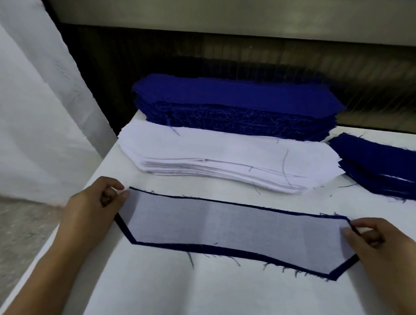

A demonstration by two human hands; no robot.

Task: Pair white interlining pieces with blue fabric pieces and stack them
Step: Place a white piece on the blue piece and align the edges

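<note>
A thin white interlining piece (235, 231) lies on top of a blue fabric piece (222, 248), whose dark edge shows all round it, flat on the white table (174, 290). My left hand (94, 210) pinches the pair's left end between thumb and fingers. My right hand (376, 238) pinches the right end. Behind lie a stack of white interlining pieces (226, 158) and, further back, a tall stack of blue fabric pieces (234, 106). A lower stack of blue pieces (386, 168), with a white edge showing between layers, sits at the right.
A white cloth (34, 104) hangs at the left beside the table. A dark machine front (229, 54) runs behind the stacks. The table's left edge drops to a speckled floor (15, 240). Loose blue threads lie about the table.
</note>
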